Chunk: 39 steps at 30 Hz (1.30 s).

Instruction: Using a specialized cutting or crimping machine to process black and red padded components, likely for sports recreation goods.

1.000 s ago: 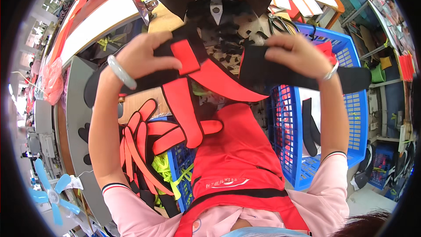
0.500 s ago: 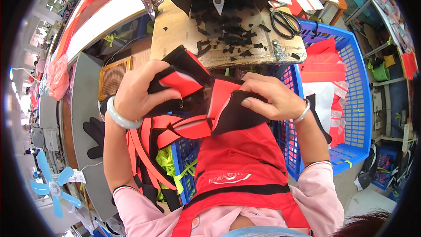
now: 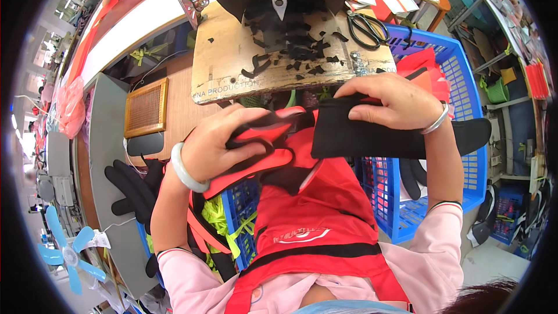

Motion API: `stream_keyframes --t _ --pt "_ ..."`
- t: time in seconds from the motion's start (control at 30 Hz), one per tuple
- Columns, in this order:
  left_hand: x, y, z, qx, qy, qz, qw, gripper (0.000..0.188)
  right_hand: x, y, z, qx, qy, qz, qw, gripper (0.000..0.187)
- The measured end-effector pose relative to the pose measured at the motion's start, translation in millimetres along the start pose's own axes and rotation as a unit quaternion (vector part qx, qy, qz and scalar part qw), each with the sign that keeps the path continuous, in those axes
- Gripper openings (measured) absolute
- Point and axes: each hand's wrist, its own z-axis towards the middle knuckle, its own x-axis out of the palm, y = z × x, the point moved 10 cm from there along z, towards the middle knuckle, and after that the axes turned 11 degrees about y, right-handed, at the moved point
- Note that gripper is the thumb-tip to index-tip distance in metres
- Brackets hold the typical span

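Observation:
My left hand (image 3: 215, 142) curls around red-orange fabric strips (image 3: 247, 175) with black edges, its thumb bent over them in front of my red apron (image 3: 314, 209). A wide black fabric strip (image 3: 360, 135) is pinched by my right hand (image 3: 401, 102), thumb in front and fingers behind. That strip lies level below the board's edge, and its rounded end sticks out past my right wrist. The inner ends of the two hands' pieces come close together; whether they are joined I cannot make out. More red-orange and black strips hang below my left wrist.
Ahead, a wooden board (image 3: 218, 64) carries black scraps (image 3: 299, 43) under a pointed metal machine part (image 3: 279, 6). Black-handled scissors (image 3: 367, 30) lie at its right. A blue basket (image 3: 474, 139) stands right, another (image 3: 237, 204) below. A fan (image 3: 71, 256) is left.
My right hand has moved right and up, and the black strip is now stretched out flat. My left hand has come lower and nearer, now around red-orange strips. The folded red-and-black ends no longer show.

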Motion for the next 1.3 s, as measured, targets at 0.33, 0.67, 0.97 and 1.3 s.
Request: stream_keyframes --t 0.33,0.67,0.97,1.3 --pt "-34.7 -36.1 32.4 0.100 -0.174 0.558 0.805 0.053 -48.1 -43.2 33.7 0.001 -0.188 -0.056 0.981 0.033" --pt "-49.4 -10.6 37.8 0.160 -0.260 0.601 0.739 0.051 -69.2 -53.4 52.8 0.025 -0.197 -0.069 0.978 0.037" --pt "-51.4 -13.0 42.5 0.124 -0.271 0.587 0.753 0.053 -78.5 -54.3 56.8 -0.002 -0.203 -0.048 0.978 0.036" --pt "-53.7 -13.0 44.1 0.145 -0.296 0.606 0.724 0.052 -89.5 -56.3 60.3 -0.010 -0.221 -0.080 0.972 0.033"
